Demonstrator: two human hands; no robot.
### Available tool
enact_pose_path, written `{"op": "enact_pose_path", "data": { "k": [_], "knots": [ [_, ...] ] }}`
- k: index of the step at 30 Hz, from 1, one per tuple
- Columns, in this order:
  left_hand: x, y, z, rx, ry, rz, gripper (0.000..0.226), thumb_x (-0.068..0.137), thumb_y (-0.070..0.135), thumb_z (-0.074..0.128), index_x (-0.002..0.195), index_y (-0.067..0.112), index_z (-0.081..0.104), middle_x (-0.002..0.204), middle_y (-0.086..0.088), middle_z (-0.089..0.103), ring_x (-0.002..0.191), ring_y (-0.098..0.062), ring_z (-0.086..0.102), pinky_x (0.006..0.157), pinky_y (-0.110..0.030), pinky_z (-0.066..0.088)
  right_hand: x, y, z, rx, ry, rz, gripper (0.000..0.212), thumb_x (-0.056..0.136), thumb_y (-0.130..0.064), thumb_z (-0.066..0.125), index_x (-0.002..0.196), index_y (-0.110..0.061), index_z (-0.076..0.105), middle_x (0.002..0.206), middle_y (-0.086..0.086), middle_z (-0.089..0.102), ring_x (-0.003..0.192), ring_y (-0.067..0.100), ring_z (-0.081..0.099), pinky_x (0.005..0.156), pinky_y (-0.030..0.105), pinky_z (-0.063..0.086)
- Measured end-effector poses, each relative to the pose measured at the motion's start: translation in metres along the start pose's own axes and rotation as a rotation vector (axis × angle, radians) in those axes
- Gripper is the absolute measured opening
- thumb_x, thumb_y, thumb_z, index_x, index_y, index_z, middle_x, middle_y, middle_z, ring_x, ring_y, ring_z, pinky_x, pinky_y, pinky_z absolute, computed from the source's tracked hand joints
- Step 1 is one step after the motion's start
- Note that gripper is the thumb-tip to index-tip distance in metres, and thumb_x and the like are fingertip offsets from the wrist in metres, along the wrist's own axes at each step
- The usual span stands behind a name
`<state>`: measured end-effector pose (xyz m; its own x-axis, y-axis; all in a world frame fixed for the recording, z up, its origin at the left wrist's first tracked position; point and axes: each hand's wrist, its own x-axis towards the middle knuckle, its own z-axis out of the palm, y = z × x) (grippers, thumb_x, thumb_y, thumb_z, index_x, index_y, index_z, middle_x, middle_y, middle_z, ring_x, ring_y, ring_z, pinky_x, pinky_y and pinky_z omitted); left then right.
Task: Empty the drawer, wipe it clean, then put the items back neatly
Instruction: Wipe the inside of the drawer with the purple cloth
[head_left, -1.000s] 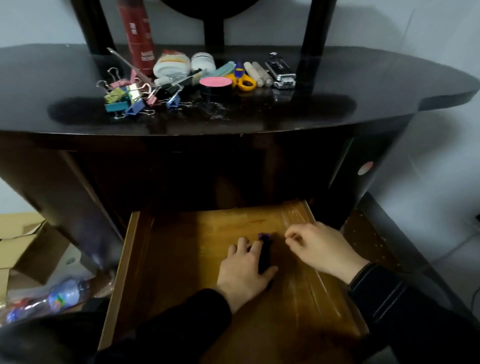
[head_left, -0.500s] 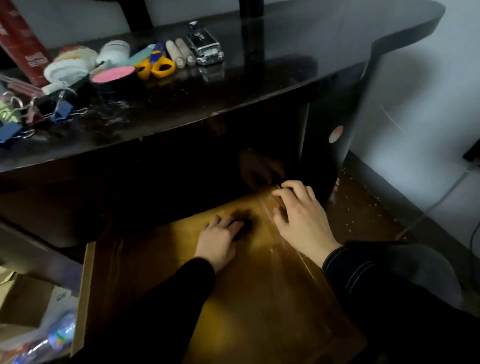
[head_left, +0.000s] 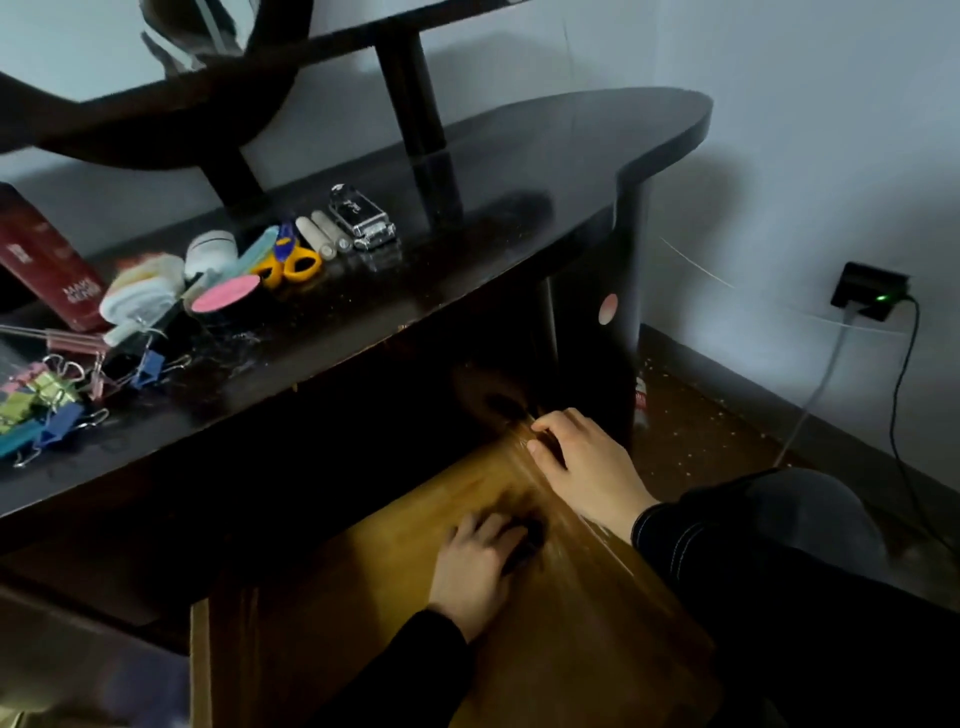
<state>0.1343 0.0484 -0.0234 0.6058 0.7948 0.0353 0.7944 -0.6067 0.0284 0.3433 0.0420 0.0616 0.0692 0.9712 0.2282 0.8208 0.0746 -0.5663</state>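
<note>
The wooden drawer (head_left: 363, 597) is pulled out below the dark desk, and its floor holds only my hands. My left hand (head_left: 478, 566) presses down on the floor near the middle, fingers curled over a small dark object (head_left: 529, 543) whose nature I cannot make out. My right hand (head_left: 587, 467) is at the right rear corner, thumb and forefinger pinching the drawer's right rim (head_left: 615, 553). On the desk top (head_left: 519, 171) lie the removed items: binder clips (head_left: 47, 400), yellow-handled scissors (head_left: 293, 262), a stapler (head_left: 363, 218), a pink-lidded jar (head_left: 226, 299) and a white tub (head_left: 210, 252).
A red box (head_left: 47, 270) leans at the desk's left rear. A black upright post (head_left: 410, 98) carries an upper shelf. A plug with a green light (head_left: 867, 291) sits on the right wall, its cables trailing to the floor. My knee (head_left: 789, 519) is close to the drawer's right side.
The view has swung right and tilted. My right hand slid back to the drawer's right rear corner. My left hand with the dark object shifted a little along the drawer floor.
</note>
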Motion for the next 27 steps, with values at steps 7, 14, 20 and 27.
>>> {"op": "enact_pose_path", "data": {
  "k": [7,14,20,27],
  "knots": [
    [0.067,-0.022,-0.014,0.018,0.010,-0.198,0.050,0.094,0.026,0.046,0.142,0.040,0.049,0.145,0.011,0.046,0.128,-0.023,0.045,0.098,-0.033,0.045,0.002,0.007,0.008,-0.016,0.035,0.005,0.040,0.103,-0.053,0.033,0.121,-0.026,0.055,0.114,-0.008,0.054,0.104,0.012,0.055,0.075,0.031,0.052],
    [0.058,-0.002,-0.006,0.048,0.086,-0.213,0.045,0.093,0.046,0.050,0.136,0.034,0.058,0.134,0.000,0.056,0.111,-0.031,0.054,0.087,-0.043,0.046,0.002,0.003,0.004,-0.004,0.033,0.010,0.038,0.103,-0.050,0.034,0.121,-0.024,0.056,0.115,-0.007,0.056,0.103,0.014,0.056,0.072,0.032,0.052],
    [0.014,-0.005,0.006,0.075,0.071,-0.103,0.045,0.098,0.040,0.043,0.142,0.035,0.051,0.138,0.002,0.052,0.106,-0.025,0.048,0.084,-0.038,0.045,-0.001,-0.001,0.001,-0.005,0.048,0.007,0.034,0.104,-0.048,0.038,0.121,-0.024,0.056,0.112,-0.005,0.057,0.099,0.015,0.058,0.073,0.035,0.055],
    [0.092,-0.017,-0.010,-0.058,0.081,-0.265,0.041,0.099,0.024,0.048,0.137,0.034,0.056,0.137,0.000,0.058,0.114,-0.025,0.059,0.089,-0.034,0.052,0.002,0.007,0.009,0.011,0.060,0.016,0.033,0.103,-0.050,0.037,0.119,-0.027,0.055,0.111,-0.008,0.056,0.096,0.012,0.057,0.068,0.031,0.050]
  ]
}}
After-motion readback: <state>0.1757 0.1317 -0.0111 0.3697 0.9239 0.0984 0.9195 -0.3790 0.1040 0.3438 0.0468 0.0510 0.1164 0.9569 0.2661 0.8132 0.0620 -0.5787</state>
